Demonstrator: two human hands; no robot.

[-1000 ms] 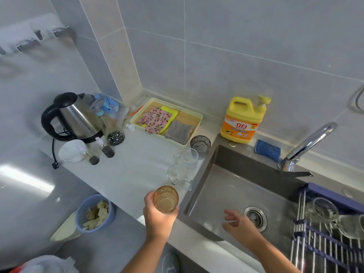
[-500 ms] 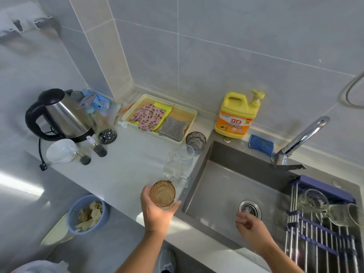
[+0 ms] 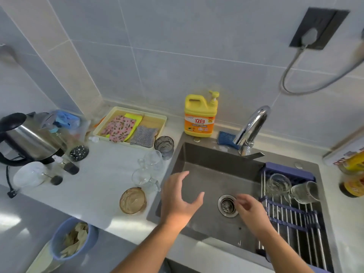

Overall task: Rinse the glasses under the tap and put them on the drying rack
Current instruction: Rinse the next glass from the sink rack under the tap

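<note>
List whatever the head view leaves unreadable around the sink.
Head view only:
1. Drying rack: near end cut off by the bottom edge.
2. Right hand: fingertips motion-blurred, grip unclear.
3. Clear glasses beside the sink: transparent and overlapping, count uncertain.
4. Jars: cropped by the right edge.

The pale countertop (image 3: 102, 174) runs along the tiled wall to the left of the sink. An amber glass (image 3: 133, 200) stands near its front edge, beside the basin. Behind it are two clear glasses (image 3: 152, 158) close together, then a grey-tinted glass (image 3: 164, 144) just beside a yellow tray (image 3: 139, 112) of cloths. At the far left stands a steel kettle (image 3: 25, 138) with small bottles in front of it. A yellow detergent bottle (image 3: 200, 119) stands at the back, by the sink's corner.
</note>
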